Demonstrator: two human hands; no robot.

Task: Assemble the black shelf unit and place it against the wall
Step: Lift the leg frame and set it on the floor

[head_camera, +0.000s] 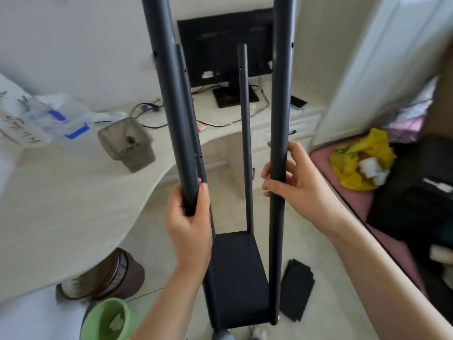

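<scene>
Shelf frame (235,278) stands on the floor (326,278) by the bench (61,204). My left grip (188,217) wraps the left post (171,106), and my right grip (291,177) curls round the right post (279,94). Looks light, stiff and slick, so I'd hold mid-post.

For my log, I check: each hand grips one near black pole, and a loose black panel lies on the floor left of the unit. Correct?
No. In the head view the loose black panel lies right of the unit, not left. The left hand and right hand do grip the near poles.
</scene>
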